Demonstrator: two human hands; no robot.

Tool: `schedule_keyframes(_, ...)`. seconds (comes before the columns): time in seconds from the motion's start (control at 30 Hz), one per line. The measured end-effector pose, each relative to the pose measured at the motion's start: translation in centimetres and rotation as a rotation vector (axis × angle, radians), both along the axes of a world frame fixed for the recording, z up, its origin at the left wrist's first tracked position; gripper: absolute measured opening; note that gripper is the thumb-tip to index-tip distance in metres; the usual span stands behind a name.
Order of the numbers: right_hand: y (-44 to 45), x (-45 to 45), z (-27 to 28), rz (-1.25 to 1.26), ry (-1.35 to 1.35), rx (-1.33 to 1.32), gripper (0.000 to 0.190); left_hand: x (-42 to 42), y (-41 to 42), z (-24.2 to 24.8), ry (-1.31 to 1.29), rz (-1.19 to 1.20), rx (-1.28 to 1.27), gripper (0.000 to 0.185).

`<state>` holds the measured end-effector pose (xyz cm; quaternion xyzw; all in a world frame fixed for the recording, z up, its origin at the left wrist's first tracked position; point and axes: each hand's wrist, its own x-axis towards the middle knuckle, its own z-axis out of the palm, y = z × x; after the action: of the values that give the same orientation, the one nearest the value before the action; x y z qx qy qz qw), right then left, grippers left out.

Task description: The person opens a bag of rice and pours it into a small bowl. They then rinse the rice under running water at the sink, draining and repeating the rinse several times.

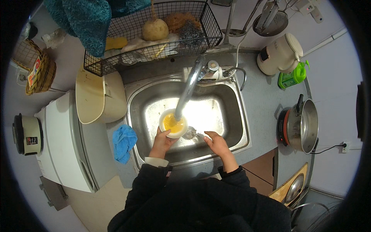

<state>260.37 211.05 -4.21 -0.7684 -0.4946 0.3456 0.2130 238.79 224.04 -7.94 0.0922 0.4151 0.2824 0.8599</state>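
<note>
My left hand [164, 142] grips a white bowl [185, 131] by its near left side, under the end of the chrome faucet [189, 84]. Yellow-orange liquid or residue [170, 125] lies in the bowl. To the right, my right hand [215, 142] hangs over the stainless-steel sink [234, 116], its thumb and forefinger at a thin, pale object that looks like a handle; whether they grip it cannot be told. The sink's round drain fitting [190, 133] shows just right of the bowl. Glare hides part of the basin floor.
A blue cloth [124, 143] and a beige plastic bin [114, 101] stand left of the sink. Behind it hangs a black wire basket [214, 29]. On the right counter are a beige electric kettle [275, 56], a green bottle [292, 76] and a steel pot [295, 124] on a hot plate.
</note>
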Motion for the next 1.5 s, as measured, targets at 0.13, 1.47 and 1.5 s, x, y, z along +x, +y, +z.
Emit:
schedule_keyframes(0.13, 0.1, -0.2, 0.5, -0.027, 0.02, -0.026, 0.038, -0.1, -0.1, -0.3, 0.017, 0.001, 0.002, 0.059)
schedule_keyframes(1.47, -1.4, -1.5, 1.0, 0.16, 0.075, -0.126, 0.039, 0.8, -1.0, -1.2, 0.046, 0.047, -0.002, 0.062)
schedule_keyframes(1.5, -1.4, -1.5, 1.2, 0.162, 0.069, -0.14, 0.038, 0.8, -1.1, -1.3, 0.021, 0.049, 0.009, 0.061)
